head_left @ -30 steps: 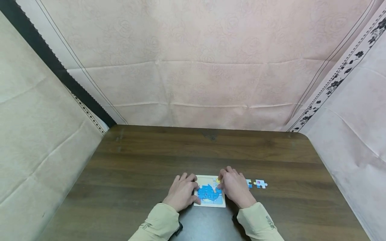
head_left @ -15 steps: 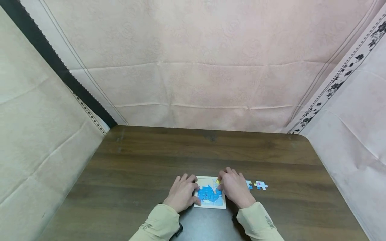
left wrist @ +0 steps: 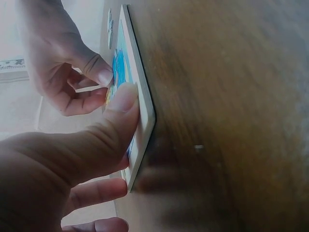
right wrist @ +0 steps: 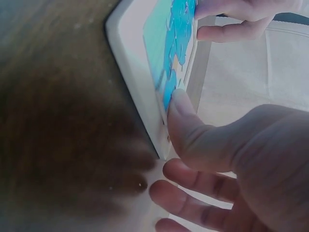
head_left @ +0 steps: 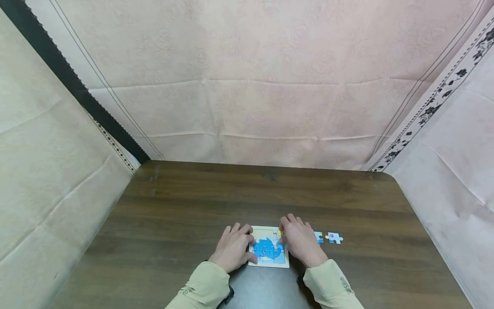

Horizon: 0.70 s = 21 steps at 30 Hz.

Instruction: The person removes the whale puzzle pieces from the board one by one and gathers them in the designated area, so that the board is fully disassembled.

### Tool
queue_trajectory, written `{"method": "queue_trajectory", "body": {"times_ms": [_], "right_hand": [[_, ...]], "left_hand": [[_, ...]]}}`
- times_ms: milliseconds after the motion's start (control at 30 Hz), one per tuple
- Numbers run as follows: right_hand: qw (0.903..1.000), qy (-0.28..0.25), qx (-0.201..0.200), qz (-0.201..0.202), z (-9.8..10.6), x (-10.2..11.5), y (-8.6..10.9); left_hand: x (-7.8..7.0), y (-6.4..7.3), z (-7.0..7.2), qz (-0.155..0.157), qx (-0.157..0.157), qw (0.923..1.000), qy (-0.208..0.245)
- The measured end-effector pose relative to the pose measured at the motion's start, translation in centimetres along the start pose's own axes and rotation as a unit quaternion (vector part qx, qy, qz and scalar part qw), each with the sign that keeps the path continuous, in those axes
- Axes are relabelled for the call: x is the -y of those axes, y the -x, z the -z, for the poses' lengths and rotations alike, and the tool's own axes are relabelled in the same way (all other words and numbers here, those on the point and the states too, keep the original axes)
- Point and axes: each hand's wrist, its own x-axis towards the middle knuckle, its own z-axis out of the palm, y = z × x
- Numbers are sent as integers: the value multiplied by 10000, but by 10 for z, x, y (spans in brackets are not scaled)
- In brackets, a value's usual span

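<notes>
A jigsaw puzzle board [head_left: 269, 265] with a pale wooden rim lies on the table, with a blue whale picture [head_left: 265, 248] partly assembled in it. My left hand [head_left: 232, 247] grips the board's left side, its thumb [left wrist: 124, 96] on the rim and fingers along the outer edge. At the right side, my right hand [head_left: 302, 241] has thumb and forefinger bent together at a puzzle piece with yellow on it [head_left: 279, 233], in the upper right of the board. In the right wrist view, the right thumb [right wrist: 181, 104] rests at the board's edge; the piece is mostly hidden there.
Two loose puzzle pieces lie right of the right hand: a whole one [head_left: 334, 237] and another [head_left: 318, 237] partly covered by the hand. The brown wooden table [head_left: 193, 201] reaches back to a pale cloth curtain [head_left: 262, 107], with cloth on both sides.
Both hands stay almost in place on the board. The view shifts very slightly; no piece has visibly moved.
</notes>
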Motion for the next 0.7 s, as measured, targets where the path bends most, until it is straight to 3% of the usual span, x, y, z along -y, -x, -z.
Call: {"method": "queue_trajectory", "body": {"times_ms": [700], "right_hand": [[9999,-27,-95,13,-1,0,4]], "left_hand": [[-2,-1,1,67,78,9999,-11]]}}
